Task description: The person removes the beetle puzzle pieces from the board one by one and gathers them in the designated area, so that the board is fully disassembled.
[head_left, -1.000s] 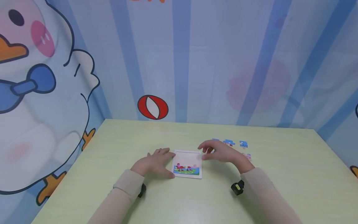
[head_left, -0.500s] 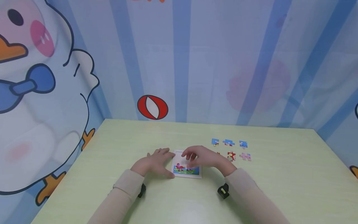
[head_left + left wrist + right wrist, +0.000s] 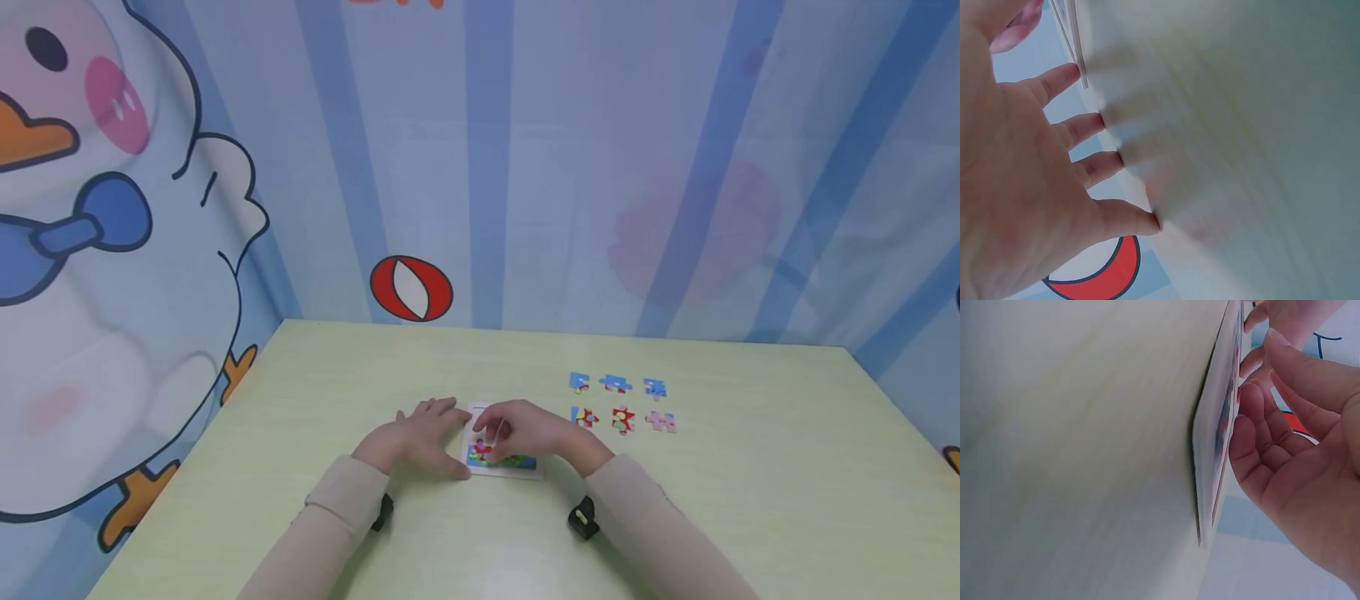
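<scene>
Right hand [image 3: 528,433]: has come across from the six loose puzzle pieces [image 3: 619,404] onto the white square puzzle tray [image 3: 502,461], fingers curled, pressing a small piece down; seating seems underway.
Left hand [image 3: 412,437]: flat, fingers spread, steadying the tray's left edge on the pale green worktop [image 3: 750,500], unmoved.

no readable text, labels or numbers anywhere: the puzzle board [image 3: 504,461] and loose pieces [image 3: 621,405] carry only pictures.
</scene>
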Available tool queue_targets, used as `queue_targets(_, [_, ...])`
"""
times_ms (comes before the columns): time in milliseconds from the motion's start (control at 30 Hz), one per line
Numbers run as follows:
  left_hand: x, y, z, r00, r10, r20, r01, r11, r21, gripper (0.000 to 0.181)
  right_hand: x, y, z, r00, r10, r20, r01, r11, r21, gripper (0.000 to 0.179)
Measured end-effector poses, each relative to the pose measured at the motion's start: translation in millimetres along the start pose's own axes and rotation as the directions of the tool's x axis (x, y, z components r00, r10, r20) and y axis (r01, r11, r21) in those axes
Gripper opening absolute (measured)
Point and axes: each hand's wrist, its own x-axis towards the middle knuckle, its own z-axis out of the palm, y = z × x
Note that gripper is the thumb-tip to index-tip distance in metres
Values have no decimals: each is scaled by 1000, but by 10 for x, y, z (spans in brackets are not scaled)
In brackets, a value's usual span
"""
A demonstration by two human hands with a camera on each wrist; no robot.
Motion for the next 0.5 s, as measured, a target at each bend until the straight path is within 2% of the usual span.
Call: queue_targets(500, [-22,5,-5,1000,10,-2,-10,1000,-9,81,85,-24,58,999,42,13,-42,999,-32,30])
